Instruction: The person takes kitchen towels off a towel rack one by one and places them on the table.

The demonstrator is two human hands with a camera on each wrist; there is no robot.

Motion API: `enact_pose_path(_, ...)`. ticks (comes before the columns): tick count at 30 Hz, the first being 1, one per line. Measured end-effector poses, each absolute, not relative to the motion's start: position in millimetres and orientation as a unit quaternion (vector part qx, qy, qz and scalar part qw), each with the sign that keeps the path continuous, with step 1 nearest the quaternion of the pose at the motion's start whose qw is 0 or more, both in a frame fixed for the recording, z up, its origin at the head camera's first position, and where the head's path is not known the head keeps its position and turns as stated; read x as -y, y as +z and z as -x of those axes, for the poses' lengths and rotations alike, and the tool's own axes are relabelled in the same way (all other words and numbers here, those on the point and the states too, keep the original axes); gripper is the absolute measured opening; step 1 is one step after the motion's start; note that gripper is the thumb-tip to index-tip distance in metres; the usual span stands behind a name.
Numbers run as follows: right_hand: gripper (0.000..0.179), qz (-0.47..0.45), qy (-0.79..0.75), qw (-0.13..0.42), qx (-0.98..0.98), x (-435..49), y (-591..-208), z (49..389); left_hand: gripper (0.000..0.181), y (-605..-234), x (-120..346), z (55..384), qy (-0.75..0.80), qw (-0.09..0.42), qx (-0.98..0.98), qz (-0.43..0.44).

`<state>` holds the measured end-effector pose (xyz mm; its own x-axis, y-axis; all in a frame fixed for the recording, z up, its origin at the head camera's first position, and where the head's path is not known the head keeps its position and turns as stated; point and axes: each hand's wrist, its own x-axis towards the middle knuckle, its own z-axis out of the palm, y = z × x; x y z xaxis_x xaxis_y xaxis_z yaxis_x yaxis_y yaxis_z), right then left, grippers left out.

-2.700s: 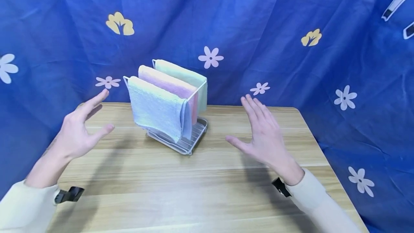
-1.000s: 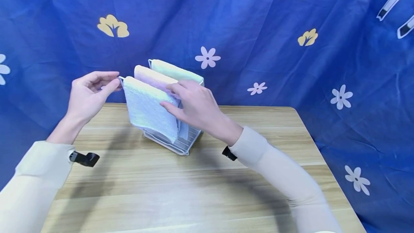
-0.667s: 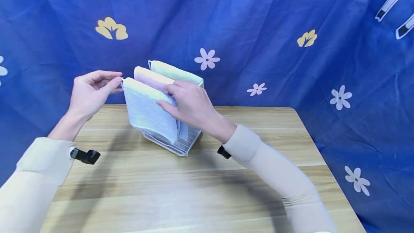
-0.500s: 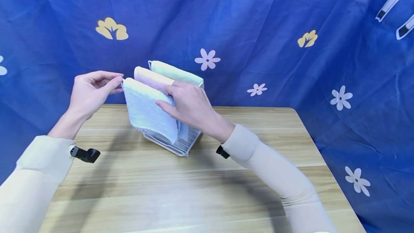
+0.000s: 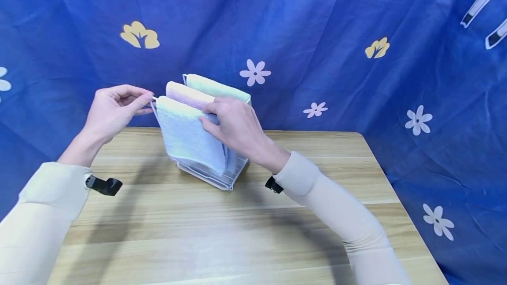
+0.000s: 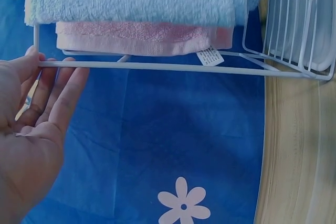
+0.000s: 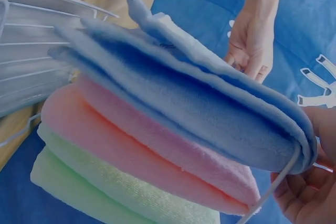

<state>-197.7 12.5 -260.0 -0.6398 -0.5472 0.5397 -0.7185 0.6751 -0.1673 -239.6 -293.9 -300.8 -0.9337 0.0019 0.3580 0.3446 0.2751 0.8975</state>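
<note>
A white wire rack [image 6: 178, 68] holds three folded towels draped over its upper bars: blue [image 5: 186, 135], pink [image 5: 188, 95] and pale green [image 5: 218, 87], from front to back. At the rack's front left upper corner, my left hand [image 5: 115, 109] pinches the wire between thumb and fingers. My right hand [image 5: 239, 124] holds the blue towel near the right end of its fold. In the right wrist view, thumb and fingers of that hand [image 7: 307, 187] lie on either side of the towel's folded end, beside the white bar.
A grey slatted tray [image 5: 237, 173] forms the rack's base on the wooden table [image 5: 206, 236]. Behind and to the right hangs a blue curtain [image 5: 309, 25] with flowers. A small care label [image 6: 210, 56] hangs from the pink towel.
Both hands, spread apart at first, have come in to the rack and the blue towel. Lately the blue towel has shifted slightly right along the bar, baring more wire by the left hand.
</note>
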Motion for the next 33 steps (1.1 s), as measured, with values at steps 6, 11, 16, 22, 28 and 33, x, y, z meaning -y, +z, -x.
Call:
enact_pose_path(6, 0.015, -0.353, 0.204, 0.241, 0.881, -19.7, -251.1, 196.1, 0.01, -301.1, 294.5, 235.8, -0.596, 0.14, 0.783, 0.11)
enact_pose_path(11, 0.015, -0.337, 0.233, 0.229, 0.883, -27.7, -244.5, 194.2, 0.01, -302.0, 294.3, 233.7, -0.622, 0.135, 0.763, 0.114)
enact_pose_path(16, 0.015, -0.326, 0.266, 0.234, 0.877, -37.7, -240.7, 193.4, 0.009, -303.3, 292.7, 232.5, -0.655, 0.131, 0.733, 0.125)
enact_pose_path(22, 0.014, -0.329, 0.306, 0.261, 0.854, -48.7, -240.0, 196.0, 0.007, -303.5, 292.2, 232.2, -0.661, 0.134, 0.727, 0.13)
enact_pose_path(28, 0.013, -0.326, 0.341, 0.278, 0.837, -56.9, -243.6, 195.4, 0.007, -302.9, 291.8, 232.3, -0.663, 0.133, 0.724, 0.135)
enact_pose_path(33, 0.013, -0.335, 0.365, 0.3, 0.815, -62.6, -244.5, 194.7, 0.008, -303.3, 292.2, 234.0, -0.653, 0.136, 0.733, 0.135)
